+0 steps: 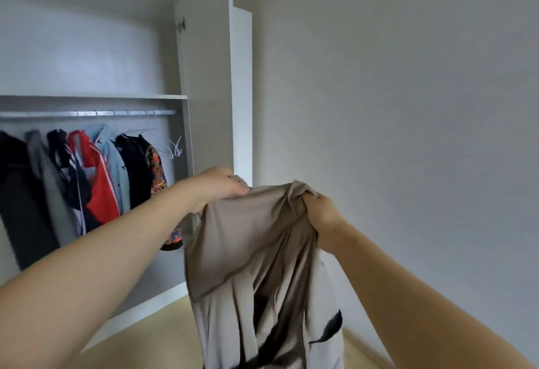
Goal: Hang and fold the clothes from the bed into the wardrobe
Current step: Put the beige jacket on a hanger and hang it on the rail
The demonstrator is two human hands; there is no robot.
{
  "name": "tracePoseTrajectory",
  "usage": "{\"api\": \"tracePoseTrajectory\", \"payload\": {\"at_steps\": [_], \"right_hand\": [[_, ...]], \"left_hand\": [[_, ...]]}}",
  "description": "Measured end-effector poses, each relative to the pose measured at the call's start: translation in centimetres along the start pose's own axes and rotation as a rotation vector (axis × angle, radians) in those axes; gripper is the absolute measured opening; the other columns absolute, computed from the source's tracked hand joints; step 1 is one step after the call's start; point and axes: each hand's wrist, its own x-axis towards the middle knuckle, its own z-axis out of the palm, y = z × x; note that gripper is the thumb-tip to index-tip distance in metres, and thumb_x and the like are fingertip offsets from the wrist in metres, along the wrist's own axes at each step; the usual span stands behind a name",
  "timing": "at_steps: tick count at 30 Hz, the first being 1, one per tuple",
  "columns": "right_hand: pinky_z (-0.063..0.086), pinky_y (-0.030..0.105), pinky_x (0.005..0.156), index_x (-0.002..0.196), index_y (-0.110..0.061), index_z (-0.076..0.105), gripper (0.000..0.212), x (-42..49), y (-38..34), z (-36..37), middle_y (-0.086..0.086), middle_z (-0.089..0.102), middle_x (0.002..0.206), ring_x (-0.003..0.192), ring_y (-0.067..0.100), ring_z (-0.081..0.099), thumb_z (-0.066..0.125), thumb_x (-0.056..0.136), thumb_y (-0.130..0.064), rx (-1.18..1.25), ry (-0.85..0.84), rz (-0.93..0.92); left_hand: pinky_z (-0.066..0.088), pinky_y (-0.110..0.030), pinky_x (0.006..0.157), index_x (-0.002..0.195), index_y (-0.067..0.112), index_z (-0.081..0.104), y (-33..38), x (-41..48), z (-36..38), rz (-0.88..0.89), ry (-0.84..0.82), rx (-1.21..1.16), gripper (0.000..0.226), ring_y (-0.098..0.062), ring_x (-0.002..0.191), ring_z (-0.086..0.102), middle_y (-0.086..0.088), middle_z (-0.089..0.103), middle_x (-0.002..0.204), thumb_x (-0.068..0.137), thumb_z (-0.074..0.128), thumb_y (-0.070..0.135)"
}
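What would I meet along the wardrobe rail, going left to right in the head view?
Dark coat → grey garment → red jacket → light blue shirt → black patterned garment → empty hangers.

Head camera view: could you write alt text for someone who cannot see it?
A person's left hand and right hand grip the top edge of a beige garment, holding it up near an open white wardrobe. Inside, colourful clothes hang from a rail.

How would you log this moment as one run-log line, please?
left hand: grips beige garment top | right hand: grips same | wardrobe: open | rail: hung clothes
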Motion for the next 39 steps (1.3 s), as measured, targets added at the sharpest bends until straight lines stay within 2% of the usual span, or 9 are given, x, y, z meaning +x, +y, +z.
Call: {"api": "tracePoseTrajectory", "payload": {"at_steps": [4,8,11,18,22,27,30,32,39], "right_hand": [[0.05,0.038,0.09,0.082,-0.018,0.059,0.027,3.4,-1.3,4.6,0.01,0.064,0.095,0.092,0.028,0.06,0.038,0.098,-0.02,0.031,-0.005,-0.041],[0.048,0.029,0.071,0.08,-0.017,0.059,0.029,6.2,-1.7,8.4,0.002,0.059,0.08,0.074,0.017,0.055,0.035,0.097,-0.016,0.101,0.003,-0.072],[0.047,0.02,0.053,0.088,-0.011,0.06,0.027,7.7,-1.8,11.1,0.002,0.058,0.077,0.068,0.015,0.054,0.034,0.096,-0.013,0.147,-0.036,-0.051],[0.048,0.029,0.074,0.081,-0.017,0.06,0.029,12.8,-3.2,16.7,0.002,0.06,0.081,0.077,0.019,0.055,0.036,0.096,-0.014,0.249,-0.133,-0.046],[0.047,0.033,0.084,0.086,-0.013,0.063,0.027,16.8,-3.4,19.4,0.007,0.06,0.09,0.084,0.021,0.052,0.038,0.095,-0.016,0.182,-0.196,-0.107],[0.044,0.048,0.099,0.11,0.006,0.056,0.038,23.2,-3.3,21.1,0.025,0.059,0.116,0.107,0.038,0.056,0.038,0.096,-0.025,-0.028,-0.194,-0.178],[0.044,0.043,0.098,0.109,0.005,0.058,0.037,27.4,-3.7,22.9,0.022,0.061,0.113,0.102,0.034,0.057,0.039,0.096,-0.025,-0.103,-0.247,-0.25],[0.044,0.038,0.095,0.108,0.005,0.06,0.038,29.2,-3.8,24.3,0.02,0.063,0.11,0.103,0.033,0.057,0.042,0.096,-0.027,-0.122,-0.307,-0.301],[0.038,0.02,0.06,0.085,-0.023,0.055,0.023,35.1,-1.3,27.9,-0.011,0.058,0.08,0.077,0.01,0.055,0.07,0.077,-0.039,-0.301,-0.497,-0.418]], "left_hand": [[0.036,-0.02,0.079,0.131,0.037,0.037,-4.8,1.9,-3.8,0.101,-0.138,0.326,0.066,-0.008,0.101,0.046,0.012,0.047,0.106,0.075,0.068,0.053],[0.039,-0.026,0.064,0.096,0.027,0.055,-8.9,3.2,-5.5,0.142,-0.23,1.02,0.061,-0.015,0.085,0.056,0.01,0.06,0.093,0.062,0.06,0.077],[0.039,-0.029,0.062,0.091,0.016,0.058,-11.9,5.2,-6.1,0.128,-0.097,1.304,0.034,-0.027,0.092,0.06,-0.004,0.062,0.1,0.083,0.053,0.05],[0.039,-0.027,0.063,0.115,0.006,0.056,-16.0,9.8,-8.4,-0.276,0.288,-0.011,0.026,-0.027,0.081,0.055,-0.011,0.057,0.092,0.095,0.039,0.007],[0.047,-0.027,0.052,0.099,0.007,0.057,-16.4,12.0,-9.0,-0.378,0.313,-0.544,0.02,-0.023,0.061,0.055,-0.012,0.058,0.077,0.095,0.038,0.001],[0.042,-0.027,0.074,0.11,0.023,0.05,-17.1,15.9,-10.9,-0.093,0.249,-0.12,0.031,-0.016,0.09,0.056,0.005,0.06,0.096,0.083,0.064,0.03],[0.042,-0.029,0.069,0.112,0.028,0.048,-17.6,19.0,-11.7,-0.048,0.057,0.881,0.053,-0.014,0.096,0.056,0.01,0.059,0.104,0.074,0.061,0.062],[0.037,-0.028,0.06,0.083,0.019,0.049,-17.7,20.6,-11.6,0.018,0.169,1.257,0.023,-0.02,0.089,0.058,0.002,0.058,0.09,0.086,0.052,0.042],[0.032,-0.027,0.053,0.052,0.014,0.04,-20.2,25.7,-16.3,-0.358,0.577,0.731,0.03,-0.023,0.059,0.045,-0.003,0.04,0.06,0.08,0.047,0.007]]}}
